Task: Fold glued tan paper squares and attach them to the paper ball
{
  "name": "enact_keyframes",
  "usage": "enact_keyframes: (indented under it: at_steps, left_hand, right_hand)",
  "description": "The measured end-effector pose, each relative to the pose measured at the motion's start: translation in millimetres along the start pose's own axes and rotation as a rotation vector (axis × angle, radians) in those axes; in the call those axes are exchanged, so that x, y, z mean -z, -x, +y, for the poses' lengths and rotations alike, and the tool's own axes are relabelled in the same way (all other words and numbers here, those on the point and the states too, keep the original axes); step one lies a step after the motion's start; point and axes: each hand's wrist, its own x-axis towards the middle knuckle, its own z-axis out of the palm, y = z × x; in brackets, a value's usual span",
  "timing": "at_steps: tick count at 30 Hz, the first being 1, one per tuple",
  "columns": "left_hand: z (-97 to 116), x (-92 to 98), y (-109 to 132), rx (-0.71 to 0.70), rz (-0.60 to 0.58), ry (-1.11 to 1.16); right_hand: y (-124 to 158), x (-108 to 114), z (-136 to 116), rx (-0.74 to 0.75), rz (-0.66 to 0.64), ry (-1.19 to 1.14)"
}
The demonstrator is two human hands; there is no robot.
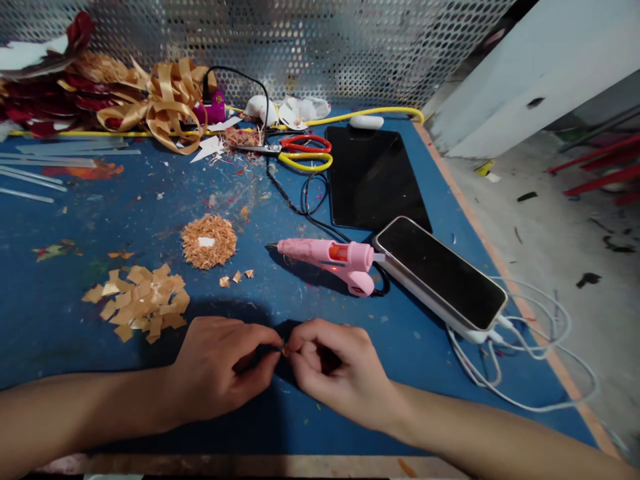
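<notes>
My left hand [225,363] and my right hand [340,370] meet fingertip to fingertip over the blue tabletop, both pinched. Between them is a tiny piece of tan ribbon [285,350], mostly hidden by the fingers. Left of my left hand lies a heap of cut tan ribbon squares [145,300]. Beyond it sits a round, frayed tan disc [213,250] with a white patch at its centre. A few small folded ribbon bits [237,277] rest just below the disc. A pink glue gun [325,257] lies on its side past my right hand, nozzle to the left.
A phone [443,270] on a power bank with white cables [545,360] lies at the right, near a black tablet [377,177]. Scissors [300,153], ribbon loops [175,100] and glue sticks [50,160] lie farther back. A perforated metal panel [320,53] borders the rear.
</notes>
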Motion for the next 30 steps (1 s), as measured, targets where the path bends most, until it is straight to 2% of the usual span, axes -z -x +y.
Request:
enact_keyframes:
  at_steps: [8,24,28,30]
  left_hand:
    - [0.0,0.0,0.1,0.013,0.005,0.053]
    - [1.6,-5.0,-3.6,0.01,0.008,0.014]
    - [-5.1,14.2,-12.1,0.026,0.027,-0.048]
    - [-15.1,29.6,-16.6,0.014,0.104,-0.204]
  right_hand:
    - [-1.3,-0.4,-0.4,-0.033,0.01,-0.029]
    - [1.0,-2.3,-0.8,0.015,-0.036,0.034]
    - [2.1,2.6,-1.8,-0.093,-0.065,-0.075]
    - [2.4,4.9,-1.1,-0.131,-0.075,-0.104]
